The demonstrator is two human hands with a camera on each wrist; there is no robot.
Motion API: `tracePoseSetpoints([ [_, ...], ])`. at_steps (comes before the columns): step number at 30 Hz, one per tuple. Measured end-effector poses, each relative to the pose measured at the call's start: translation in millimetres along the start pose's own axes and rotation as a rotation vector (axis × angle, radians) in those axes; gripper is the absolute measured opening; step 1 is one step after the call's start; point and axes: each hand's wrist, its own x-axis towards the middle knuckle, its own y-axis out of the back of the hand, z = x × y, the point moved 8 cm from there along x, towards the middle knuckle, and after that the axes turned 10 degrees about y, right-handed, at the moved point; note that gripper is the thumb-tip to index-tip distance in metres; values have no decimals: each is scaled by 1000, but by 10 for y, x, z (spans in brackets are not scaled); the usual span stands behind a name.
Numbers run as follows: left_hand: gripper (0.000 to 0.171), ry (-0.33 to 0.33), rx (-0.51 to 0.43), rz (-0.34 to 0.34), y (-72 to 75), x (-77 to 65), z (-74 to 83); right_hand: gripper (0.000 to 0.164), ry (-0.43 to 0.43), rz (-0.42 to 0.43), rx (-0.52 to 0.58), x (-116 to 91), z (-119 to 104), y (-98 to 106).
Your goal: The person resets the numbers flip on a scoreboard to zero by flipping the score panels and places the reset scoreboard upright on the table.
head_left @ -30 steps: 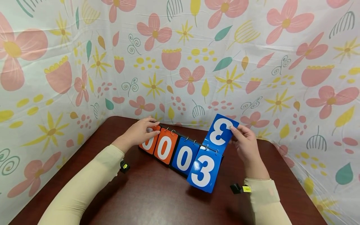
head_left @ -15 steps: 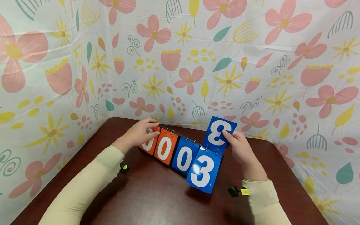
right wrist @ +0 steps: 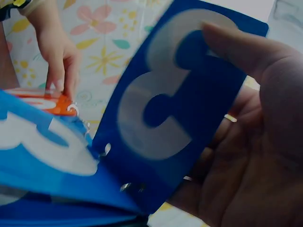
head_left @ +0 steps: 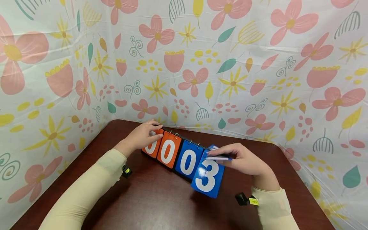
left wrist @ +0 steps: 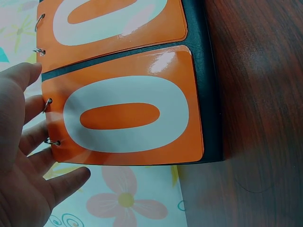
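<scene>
A flip scoreboard (head_left: 188, 161) with orange and blue number cards on metal rings stands slanted on the table. My left hand (head_left: 141, 136) grips its far-left top edge, with the fingers behind it in the left wrist view, beside an orange 0 card (left wrist: 120, 116). My right hand (head_left: 244, 158) pinches a loose blue card (right wrist: 156, 90) between thumb and fingers; in the head view this card appears nearly edge-on. Below it hangs a blue 3 card (head_left: 205, 179), partly covered by the hand. Next to that is a blue 0 card (head_left: 187, 161).
The dark red-brown wooden table (head_left: 149, 204) extends in front of the scoreboard. A floral curtain (head_left: 184, 105) surrounds the table's back and sides. Small black cameras are strapped at both sleeves.
My right hand has brought the pinched blue card from raised behind the rings forward and down over the front 3 card. My left hand has stayed in place.
</scene>
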Motion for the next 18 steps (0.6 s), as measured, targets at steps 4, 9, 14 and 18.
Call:
tracePoseSetpoints([
  [4,58,-1,-2,1,7,-3,5,37,-28,-111,-40,-1,-45,-142],
  [9,58,-1,-2,-1,5,-5,9,35,-109,-154,-25,-19,-17,-227],
  [14,57,4,0,-5,3,-10,13,32,-183,-161,-47,-4,1,-289],
  [18,58,3,0,-3,1,-7,17,29,-241,-178,-123,24,-4,-361],
])
